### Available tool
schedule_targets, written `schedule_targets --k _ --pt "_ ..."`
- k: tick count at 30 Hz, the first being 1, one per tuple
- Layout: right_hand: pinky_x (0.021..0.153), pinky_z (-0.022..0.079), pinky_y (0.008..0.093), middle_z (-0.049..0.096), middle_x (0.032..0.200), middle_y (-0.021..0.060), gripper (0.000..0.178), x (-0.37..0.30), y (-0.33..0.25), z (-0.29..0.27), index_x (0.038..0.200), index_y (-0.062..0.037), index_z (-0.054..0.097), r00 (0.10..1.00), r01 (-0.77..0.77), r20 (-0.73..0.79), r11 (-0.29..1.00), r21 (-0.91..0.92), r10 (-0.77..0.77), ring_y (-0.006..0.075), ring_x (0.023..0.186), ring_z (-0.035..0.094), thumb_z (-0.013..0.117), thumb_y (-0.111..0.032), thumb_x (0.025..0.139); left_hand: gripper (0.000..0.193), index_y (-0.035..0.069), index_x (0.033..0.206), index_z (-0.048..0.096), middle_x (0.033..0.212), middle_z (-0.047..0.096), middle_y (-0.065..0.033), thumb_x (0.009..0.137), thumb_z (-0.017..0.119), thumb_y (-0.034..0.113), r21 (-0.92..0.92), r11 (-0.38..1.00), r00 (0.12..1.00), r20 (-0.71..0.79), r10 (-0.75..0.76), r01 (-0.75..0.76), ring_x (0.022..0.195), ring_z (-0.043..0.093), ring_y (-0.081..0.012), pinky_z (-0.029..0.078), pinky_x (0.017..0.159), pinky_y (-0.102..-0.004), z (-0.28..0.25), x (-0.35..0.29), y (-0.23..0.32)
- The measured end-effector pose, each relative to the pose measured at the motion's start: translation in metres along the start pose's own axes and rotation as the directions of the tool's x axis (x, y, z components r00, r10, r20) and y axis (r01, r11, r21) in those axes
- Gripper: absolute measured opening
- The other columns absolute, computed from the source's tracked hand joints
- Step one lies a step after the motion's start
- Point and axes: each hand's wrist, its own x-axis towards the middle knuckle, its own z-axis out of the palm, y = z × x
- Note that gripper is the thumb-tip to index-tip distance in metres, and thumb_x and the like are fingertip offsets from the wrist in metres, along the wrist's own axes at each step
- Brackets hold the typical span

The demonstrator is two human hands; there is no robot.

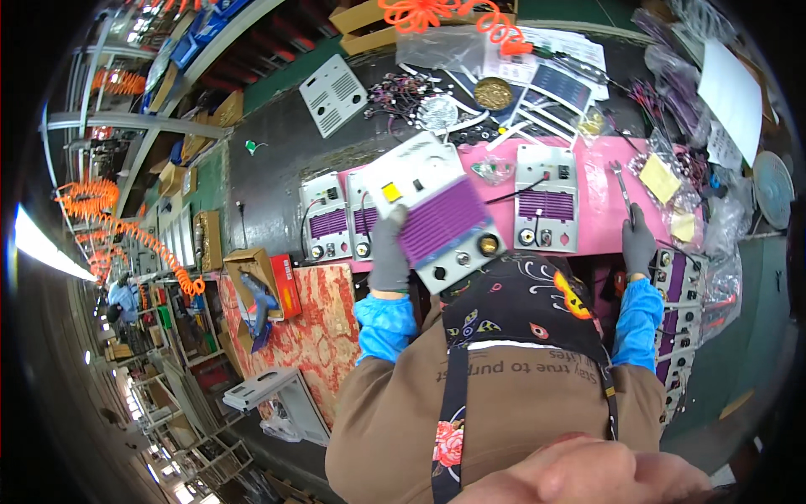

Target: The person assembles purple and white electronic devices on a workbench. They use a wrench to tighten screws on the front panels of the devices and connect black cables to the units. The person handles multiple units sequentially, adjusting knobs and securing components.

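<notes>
My left hand [389, 252], in a grey glove, grips the left edge of a pale metal panel [430, 165]. That panel is tilted up over the bench, with purple slats across its middle, a yellow sticker and round fittings at its lower end. My right hand [639, 244], also gloved, is closed around the handle of a wrench [620, 178], its jaw pointing away from me. Between the hands, a similar panel [546, 227] lies flat on a pink mat [598, 202]. Two more such panels [324, 220] lie left of the raised one, partly covered by it.
Farther back are a wire bundle [401, 99], a bowl of small brass-coloured parts [494, 93] and papers [579, 52]. An unfitted panel [332, 94] lies on the dark bench. Orange coiled hose [420, 15] hangs above. An open carton [252, 290] stands left; stacked panels [678, 336] are at right.
</notes>
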Motion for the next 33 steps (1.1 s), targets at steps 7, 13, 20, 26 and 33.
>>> schedule_targets --k 7,13,20,26,33 --pt "0.079 0.051 0.0454 0.063 0.104 0.0139 0.051 0.021 -0.003 0.002 0.139 -0.0211 0.052 0.884 0.215 -0.367 0.949 -0.232 -0.290 0.0339 0.095 0.062 0.066 -0.020 0.090 0.046 -0.005 0.135 0.049 0.123 0.063 -0.0170 0.098 0.054 0.022 -0.063 0.990 0.983 -0.148 0.113 -0.124 0.106 0.066 -0.0238 0.056 0.091 -0.0359 -0.016 -0.007 0.008" --pt "0.079 0.052 0.0482 0.069 0.103 0.0166 0.044 -0.008 -0.075 0.049 0.135 -0.0168 0.052 0.966 0.083 0.221 0.968 0.235 -0.137 0.0361 0.092 0.067 0.058 -0.033 0.094 0.049 -0.004 0.137 0.048 0.124 0.063 -0.0174 0.098 0.054 0.026 -0.096 0.977 0.962 -0.217 0.165 -0.189 0.106 0.066 -0.0242 0.055 0.092 -0.0357 -0.007 -0.024 0.005" --pt "0.078 0.051 0.0523 0.067 0.100 0.0224 0.040 -0.008 -0.097 0.067 0.132 -0.0118 0.051 0.908 0.229 0.239 0.886 0.403 -0.343 0.0433 0.090 0.065 0.053 -0.024 0.094 0.051 -0.001 0.140 0.045 0.128 0.061 -0.0178 0.097 0.054 0.026 -0.063 0.985 0.931 -0.342 0.130 -0.161 0.108 0.066 -0.0262 0.056 0.091 -0.0394 0.024 -0.063 0.004" --pt "0.080 0.051 0.0514 0.066 0.108 0.0230 0.041 -0.007 -0.122 0.079 0.133 -0.0091 0.051 0.883 0.246 0.236 0.828 0.503 -0.405 0.0425 0.096 0.064 0.054 -0.022 0.094 0.050 0.001 0.142 0.042 0.128 0.061 -0.0175 0.097 0.052 0.021 -0.119 0.981 0.945 -0.306 0.113 -0.156 0.106 0.067 -0.0262 0.057 0.090 -0.0409 0.051 -0.073 -0.004" --pt "0.089 0.050 0.0439 0.060 0.126 0.0144 0.055 -0.040 -0.155 -0.038 0.137 -0.0108 0.051 0.806 0.395 0.073 0.626 0.673 -0.587 0.0348 0.110 0.061 0.068 -0.028 0.088 0.040 -0.005 0.128 0.055 0.111 0.067 -0.0114 0.097 0.057 0.019 0.067 0.996 0.994 -0.094 0.064 -0.057 0.095 0.067 -0.0159 0.055 0.081 -0.0294 0.115 -0.045 -0.034"
